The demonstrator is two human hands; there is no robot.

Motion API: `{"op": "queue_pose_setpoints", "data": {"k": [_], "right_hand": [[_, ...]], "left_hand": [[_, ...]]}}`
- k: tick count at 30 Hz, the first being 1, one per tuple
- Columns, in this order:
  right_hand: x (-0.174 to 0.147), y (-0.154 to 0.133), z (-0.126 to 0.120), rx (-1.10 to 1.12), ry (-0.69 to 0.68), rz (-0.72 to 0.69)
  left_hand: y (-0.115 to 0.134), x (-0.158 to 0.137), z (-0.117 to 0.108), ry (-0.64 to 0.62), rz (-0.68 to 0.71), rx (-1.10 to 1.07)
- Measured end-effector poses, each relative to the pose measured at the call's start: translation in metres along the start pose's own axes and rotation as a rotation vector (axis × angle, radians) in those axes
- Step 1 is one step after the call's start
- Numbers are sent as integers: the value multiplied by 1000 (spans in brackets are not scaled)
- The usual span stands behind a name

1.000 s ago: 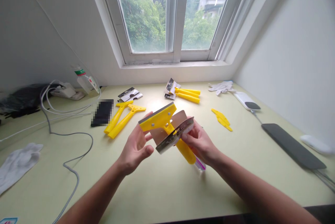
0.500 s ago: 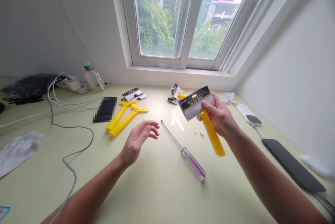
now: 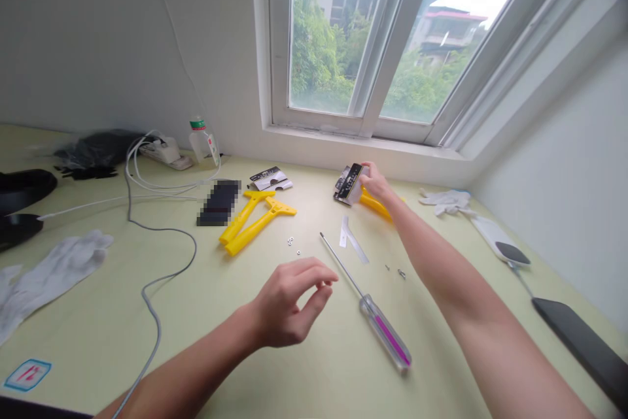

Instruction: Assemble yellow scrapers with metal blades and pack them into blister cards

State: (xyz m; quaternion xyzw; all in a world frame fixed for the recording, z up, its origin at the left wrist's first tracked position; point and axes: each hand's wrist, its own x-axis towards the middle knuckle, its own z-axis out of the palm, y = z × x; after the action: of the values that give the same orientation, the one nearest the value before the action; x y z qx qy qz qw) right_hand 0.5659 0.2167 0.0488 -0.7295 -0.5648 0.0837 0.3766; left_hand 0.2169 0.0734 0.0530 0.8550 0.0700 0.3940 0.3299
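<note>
At the back of the table, my right hand [image 3: 375,178] grips a yellow scraper [image 3: 377,203] with a black-and-white card [image 3: 354,184] on its head; other packaging lies against it, and some fingers are hidden. My left hand [image 3: 297,301] hovers above the table, fingers loosely curved, thumb apart, holding nothing. Just right of it lies a clear-handled screwdriver with a purple stripe [image 3: 386,337]. Beyond its shaft are two thin metal strips [image 3: 354,240]. Small nuts [image 3: 290,241] are left of the shaft, and small screws [image 3: 401,273] to its right.
Two yellow scraper handles [image 3: 258,226] lie left of centre, with cards [image 3: 269,178] behind. A blurred-out dark object [image 3: 219,203], a bottle [image 3: 203,144], cables [image 3: 181,229] and white gloves [image 3: 53,282] are at left. Another glove [image 3: 446,201] and a black slab [image 3: 579,340] are at right.
My right hand has carried the carded scraper away to the back of the table, lowering it by the other packaging. My left hand has moved nearer, uncovering the nuts. The view has shifted left.
</note>
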Motion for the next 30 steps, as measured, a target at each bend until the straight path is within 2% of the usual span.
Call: {"op": "queue_pose_setpoints", "data": {"k": [6,8,12,15,17,20,22,25,27,30], "right_hand": [[-5,1,22,-263,137,-87],[-8,1,24,-298,170,-120],[-20,-3,28,-350,214,-166],[-29,-6,34,-394,244,-173],[-32,-7,38,-415,272,-160],[-31,-9,36,-415,306,-151],[-34,-10,25,-397,317,-152],[-54,-2,-9,-370,272,-166],[-80,12,-38,-376,203,-146],[-129,43,-79,-445,132,-34]], "left_hand": [[-27,0,-5,-138,-313,376],[-38,0,-12,-122,-388,544],[-63,-2,-31,13,-510,829],[-77,-6,-42,36,-616,1006],[-84,-9,-45,40,-694,1054],[-94,-14,-46,5,-736,1071],[-96,-16,-46,-20,-729,1083],[-95,-17,-50,-27,-718,1105],[-97,-17,-52,-4,-716,1109],[-105,-18,-55,24,-727,1074]]}}
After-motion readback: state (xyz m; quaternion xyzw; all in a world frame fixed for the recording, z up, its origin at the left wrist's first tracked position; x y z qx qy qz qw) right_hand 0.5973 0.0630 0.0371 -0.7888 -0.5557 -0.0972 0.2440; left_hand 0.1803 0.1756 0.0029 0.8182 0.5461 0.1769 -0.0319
